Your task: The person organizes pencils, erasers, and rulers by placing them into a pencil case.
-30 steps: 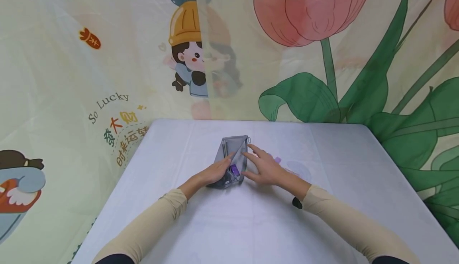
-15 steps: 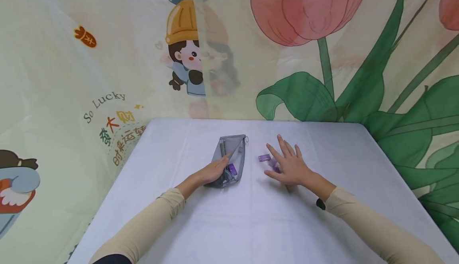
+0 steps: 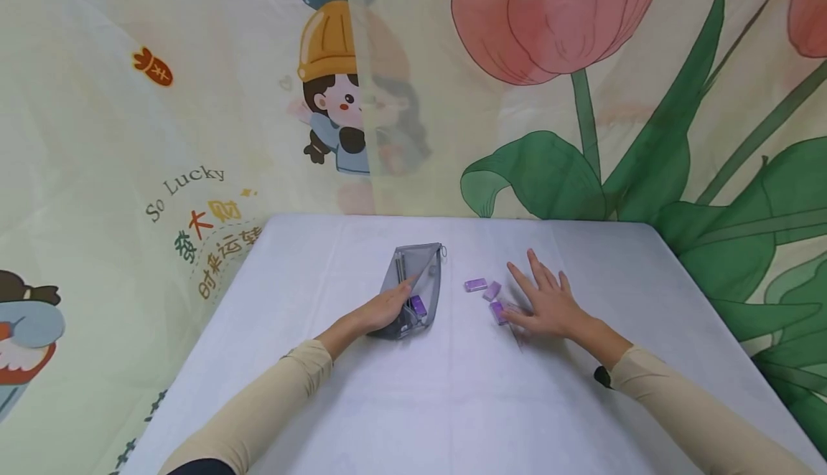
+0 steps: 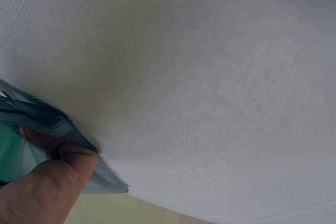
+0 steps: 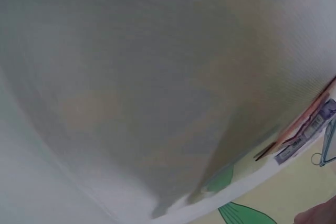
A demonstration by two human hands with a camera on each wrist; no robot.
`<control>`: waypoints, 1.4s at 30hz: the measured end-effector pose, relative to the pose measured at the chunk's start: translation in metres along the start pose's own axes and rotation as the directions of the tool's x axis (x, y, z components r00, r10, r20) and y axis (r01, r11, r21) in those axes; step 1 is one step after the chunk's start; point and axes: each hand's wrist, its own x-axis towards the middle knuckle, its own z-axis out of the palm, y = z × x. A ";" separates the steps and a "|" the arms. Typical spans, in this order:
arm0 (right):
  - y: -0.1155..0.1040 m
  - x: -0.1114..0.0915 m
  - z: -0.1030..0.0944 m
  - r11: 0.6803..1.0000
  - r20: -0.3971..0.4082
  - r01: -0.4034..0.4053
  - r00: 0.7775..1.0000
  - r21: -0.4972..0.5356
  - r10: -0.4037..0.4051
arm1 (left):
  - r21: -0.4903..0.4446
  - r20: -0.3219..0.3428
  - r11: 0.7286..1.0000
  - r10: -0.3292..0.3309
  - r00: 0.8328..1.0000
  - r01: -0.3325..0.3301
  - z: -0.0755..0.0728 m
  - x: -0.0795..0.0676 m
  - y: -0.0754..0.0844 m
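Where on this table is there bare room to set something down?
Bare: near tabletop between the sleeves, and from the right hand to the right edge. Crowded: the middle, with left hand, gray pouch and purple pieces.

Place: tabletop setting backed by decorated drapery; whether home, studio or office cannot be told. One pale cream, creased printed cloth hanging, in overlapping panels, behind and at left. Prints: large pink tulip; broad green leaves; cartoon figure in yellow cap; dark curved "So Lucky" lettering. One white-covered, round-cornered worktop.
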 end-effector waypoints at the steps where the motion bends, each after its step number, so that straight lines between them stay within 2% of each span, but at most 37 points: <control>1: 0.001 -0.002 0.001 1.000 0.000 0.005 1.000 0.011 -0.005 | -0.008 0.000 1.000 0.000 1.000 0.000 0.001 -0.001 0.000; 8: 0.002 -0.009 0.006 0.998 0.002 0.032 0.999 0.051 -0.032 | -0.003 0.014 1.000 -0.009 1.000 0.009 0.002 -0.002 -0.001; 12: 0.001 -0.008 0.004 0.992 0.004 0.086 0.996 0.088 -0.086 | -0.017 0.002 1.000 -0.005 1.000 0.005 0.000 0.001 0.001; 20: 0.003 0.004 0.002 0.959 0.011 0.197 0.979 0.206 -0.204 | -0.017 -0.002 1.000 -0.013 1.000 0.013 0.000 0.007 0.006; 24: 0.002 0.010 0.000 0.943 0.050 0.225 0.969 0.246 -0.244 | -0.014 -0.010 1.000 -0.006 1.000 0.006 0.000 0.009 0.008; 28: 0.000 0.014 -0.003 0.950 0.114 0.216 0.963 0.226 -0.246 | -0.022 -0.010 1.000 0.009 1.000 -0.009 0.000 0.011 0.010; 35: -0.008 0.019 -0.004 0.967 0.174 0.183 0.961 0.175 -0.214 | -0.040 -0.015 0.999 -0.012 1.000 0.011 0.002 0.013 0.007; 42: -0.012 0.022 -0.007 0.945 0.187 0.166 0.956 0.283 -0.224 | -0.052 -0.004 0.999 -0.016 1.000 0.016 0.001 0.011 0.008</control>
